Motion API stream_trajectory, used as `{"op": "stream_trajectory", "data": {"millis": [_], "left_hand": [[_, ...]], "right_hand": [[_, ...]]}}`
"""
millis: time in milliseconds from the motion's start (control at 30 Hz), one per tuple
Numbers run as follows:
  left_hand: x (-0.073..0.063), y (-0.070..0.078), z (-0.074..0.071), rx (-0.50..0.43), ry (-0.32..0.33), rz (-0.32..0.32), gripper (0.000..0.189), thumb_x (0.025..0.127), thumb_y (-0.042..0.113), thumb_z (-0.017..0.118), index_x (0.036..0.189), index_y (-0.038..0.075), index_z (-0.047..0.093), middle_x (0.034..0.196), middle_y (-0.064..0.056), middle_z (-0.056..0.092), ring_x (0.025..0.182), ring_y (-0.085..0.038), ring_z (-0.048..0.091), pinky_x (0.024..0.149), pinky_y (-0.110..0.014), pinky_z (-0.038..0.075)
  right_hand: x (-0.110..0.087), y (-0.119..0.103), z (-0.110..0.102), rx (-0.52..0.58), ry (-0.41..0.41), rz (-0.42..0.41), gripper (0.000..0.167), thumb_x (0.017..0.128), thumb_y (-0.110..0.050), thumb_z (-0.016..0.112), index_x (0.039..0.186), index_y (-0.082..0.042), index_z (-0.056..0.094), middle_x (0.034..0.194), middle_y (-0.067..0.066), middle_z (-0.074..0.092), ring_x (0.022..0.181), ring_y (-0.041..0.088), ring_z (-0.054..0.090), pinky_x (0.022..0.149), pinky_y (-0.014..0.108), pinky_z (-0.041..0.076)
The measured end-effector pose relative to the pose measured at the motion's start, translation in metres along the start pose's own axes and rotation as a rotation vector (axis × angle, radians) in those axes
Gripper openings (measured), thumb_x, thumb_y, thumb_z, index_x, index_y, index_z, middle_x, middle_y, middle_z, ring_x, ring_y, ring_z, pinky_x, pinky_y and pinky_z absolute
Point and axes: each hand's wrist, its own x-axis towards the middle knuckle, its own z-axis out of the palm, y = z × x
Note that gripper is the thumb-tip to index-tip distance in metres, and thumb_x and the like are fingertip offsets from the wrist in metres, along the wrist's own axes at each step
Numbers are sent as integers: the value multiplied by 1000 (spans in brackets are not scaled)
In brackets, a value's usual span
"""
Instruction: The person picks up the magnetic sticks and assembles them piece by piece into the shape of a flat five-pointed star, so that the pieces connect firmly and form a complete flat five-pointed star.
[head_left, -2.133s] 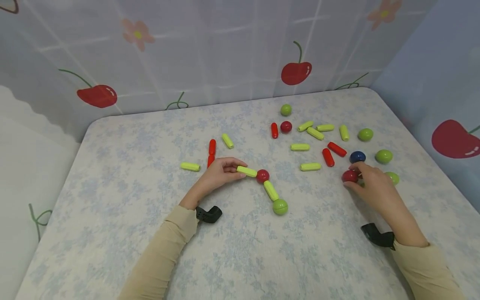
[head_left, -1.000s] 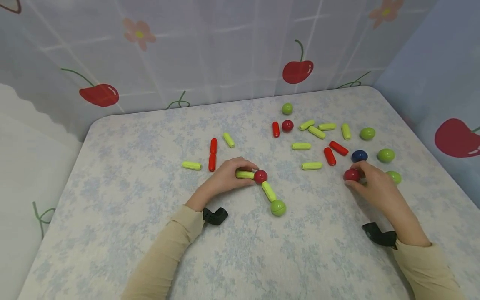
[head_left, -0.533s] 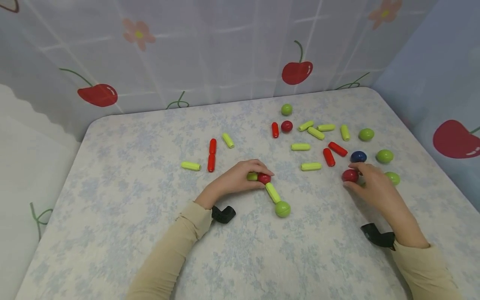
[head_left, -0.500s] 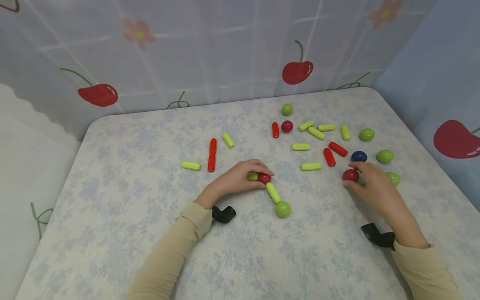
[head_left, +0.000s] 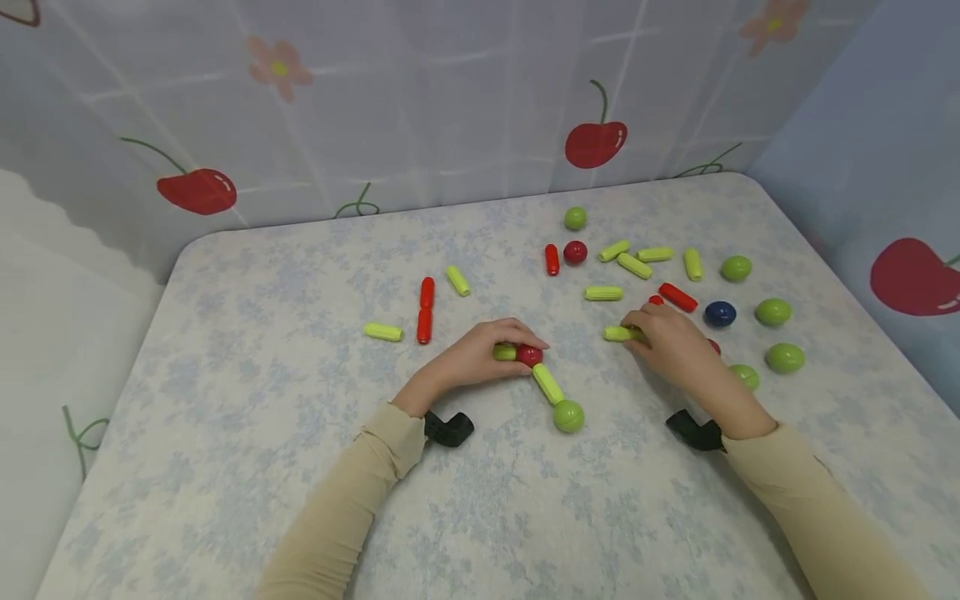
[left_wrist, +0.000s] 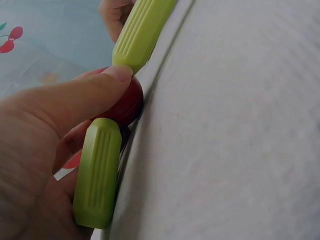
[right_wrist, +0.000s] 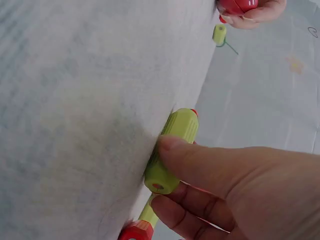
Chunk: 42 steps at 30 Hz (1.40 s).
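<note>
My left hand pinches a dark red ball at the bend of a short chain on the table. In the left wrist view the thumb presses on that ball, and a yellow-green toy rod lies along the palm. A second yellow-green rod runs from the ball toward a green ball. My right hand pinches a separate yellow-green rod between thumb and fingers, low over the tabletop. Behind this hand, a red ball and a red rod are partly hidden.
Several loose yellow-green rods, red rods and a red ball lie at the back right. A blue ball and several green balls lie along the right. Two red rods stand end to end left of center.
My left hand has slid along the chain from the rod's end to the red ball. My right hand has let go of another red ball and moved left onto a yellow-green rod.
</note>
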Motion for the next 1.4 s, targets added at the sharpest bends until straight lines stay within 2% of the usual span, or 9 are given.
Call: {"op": "stream_trajectory", "data": {"millis": [167,400,600,933,1067,1167,1267,1333,1400], "left_hand": [[-2,-1,0,37,73,-35,33,83,12,73,115,12,67,110,5,58,97,-6,52,84,-24,43],[-5,0,-3,91,173,-122,28,82,16,74,108,11,63,99,4,57,87,-9,52,77,-24,44],[-5,-1,-5,124,176,-139,26,83,17,74,104,12,60,95,5,56,84,-9,50,75,-24,43],[-6,1,-4,97,176,-115,25,83,14,73,104,10,61,98,4,56,86,-9,51,78,-24,43],[-6,0,-4,95,190,-115,27,82,14,74,107,9,62,99,3,57,86,-9,52,76,-24,44],[-5,-1,-3,96,210,-121,31,82,15,74,110,8,62,101,3,59,86,-9,52,75,-24,44],[-5,-2,-3,93,234,-133,36,82,16,74,115,8,62,104,3,60,86,-9,53,76,-25,45],[-5,-2,-3,89,250,-140,38,82,16,74,116,8,62,106,3,61,88,-9,54,77,-25,45],[-5,-3,-4,89,266,-147,39,82,16,75,117,8,62,106,2,61,89,-9,54,77,-25,45]], "right_hand": [[-5,-4,2,53,-56,25,22,80,-4,73,100,5,65,84,8,58,74,22,53,68,40,46],[-28,-14,4,144,-97,-27,23,79,-7,75,99,-1,68,83,-1,59,72,16,54,66,36,48],[-34,-19,6,157,-77,-20,24,78,-8,76,100,-3,67,81,-2,57,71,14,51,64,34,46],[-33,-24,11,185,-38,-37,21,78,-5,75,98,-3,68,77,-3,55,67,13,47,61,31,44],[-34,-23,9,192,-37,-24,21,80,-7,74,100,-3,68,81,-2,57,70,14,51,63,32,46],[-38,-16,0,163,15,-12,23,82,-8,72,103,-2,67,88,4,60,77,19,55,66,37,48],[-45,-4,-14,66,99,32,28,80,-7,73,107,1,65,95,14,58,83,28,53,66,43,48],[-50,6,-21,-1,105,88,34,79,-6,74,109,3,63,99,20,54,87,35,49,66,47,46],[-54,15,-26,-45,70,130,37,77,-5,75,111,4,62,99,23,51,86,37,48,67,48,46]]}}
